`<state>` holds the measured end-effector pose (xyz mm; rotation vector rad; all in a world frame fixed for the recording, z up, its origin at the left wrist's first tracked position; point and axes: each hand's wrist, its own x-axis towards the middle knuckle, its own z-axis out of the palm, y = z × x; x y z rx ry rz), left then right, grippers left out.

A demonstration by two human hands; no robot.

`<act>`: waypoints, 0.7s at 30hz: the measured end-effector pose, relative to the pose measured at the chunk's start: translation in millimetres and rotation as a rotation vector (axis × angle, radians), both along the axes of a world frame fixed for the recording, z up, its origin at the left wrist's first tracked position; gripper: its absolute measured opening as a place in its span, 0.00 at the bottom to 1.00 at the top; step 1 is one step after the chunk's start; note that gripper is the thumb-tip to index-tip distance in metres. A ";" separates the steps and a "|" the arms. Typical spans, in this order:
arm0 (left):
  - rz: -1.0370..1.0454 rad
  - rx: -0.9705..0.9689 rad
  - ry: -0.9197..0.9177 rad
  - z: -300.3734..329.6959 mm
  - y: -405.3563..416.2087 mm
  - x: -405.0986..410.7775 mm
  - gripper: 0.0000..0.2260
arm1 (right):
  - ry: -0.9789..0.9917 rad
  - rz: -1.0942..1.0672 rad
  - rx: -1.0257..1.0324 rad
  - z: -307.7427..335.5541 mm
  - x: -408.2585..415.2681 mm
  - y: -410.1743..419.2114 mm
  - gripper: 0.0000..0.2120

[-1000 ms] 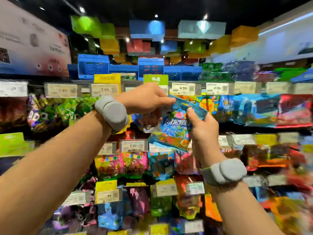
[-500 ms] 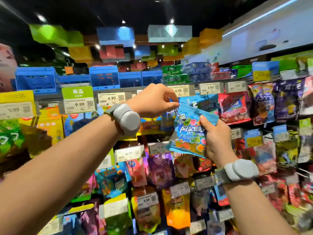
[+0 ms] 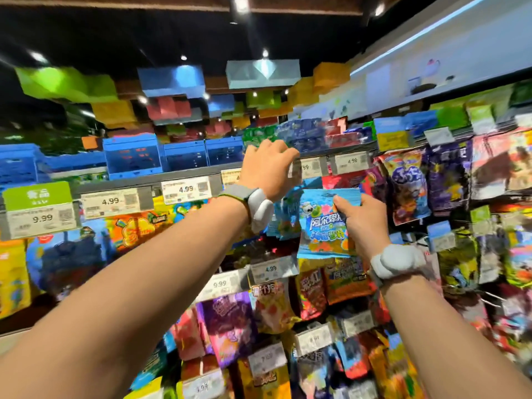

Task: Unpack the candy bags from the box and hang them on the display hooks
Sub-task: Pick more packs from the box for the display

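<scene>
The right hand (image 3: pixel 355 223) grips a small stack of blue candy bags (image 3: pixel 322 226) by the upper right corner, thumb laid across the front of the top bag and the other fingers curled round behind, out of sight. The stack is held upright in front of the display, its top edge showing several thin layers (how many bags I cannot tell), and its lower edge hangs just above a 4.99 price tag (image 3: pixel 272 269). The left hand (image 3: pixel 270 168) is raised higher and to the left of the stack, back of the hand to the camera, fingers bent downward at the top shelf rail (image 3: pixel 138 180); its fingertips meet a blurred price tag (image 3: pixel 308 167) there, but motion blur hides whether they pinch it, or a hook behind it, or merely touch. Just below that hand, more blue bags (image 3: pixel 283 223) of the same look hang on the display, partly covered by the wrist. Both wrists carry a pale grey band: left wristband (image 3: pixel 257 205), right wristband (image 3: pixel 397 260). Around the hands the shelves are packed with hanging bags: purple bags (image 3: pixel 449 180) to the right, orange bags (image 3: pixel 135 228) to the left, and blue crates (image 3: pixel 132 156) above the rail.
</scene>
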<state>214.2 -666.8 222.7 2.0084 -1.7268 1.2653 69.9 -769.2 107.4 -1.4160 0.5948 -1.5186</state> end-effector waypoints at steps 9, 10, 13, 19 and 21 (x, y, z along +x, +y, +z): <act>-0.099 -0.049 -0.070 12.3 1.6 1.6 0.14 | 0.053 0.040 -0.080 14.2 21.8 -11.4 0.05; -0.100 -0.037 -0.034 17.8 2.8 2.0 0.15 | 0.052 0.038 -0.095 18.0 25.1 -12.0 0.05; -0.094 0.033 0.062 28.9 4.1 1.6 0.16 | 0.032 0.019 -0.102 29.2 35.1 -16.1 0.10; -0.106 0.074 0.126 29.5 2.8 -3.9 0.15 | 0.176 -0.057 -0.137 49.6 45.8 -20.3 0.21; -0.103 0.074 0.132 29.7 3.1 -4.8 0.15 | 0.244 -0.085 -0.130 51.6 48.6 -20.5 0.22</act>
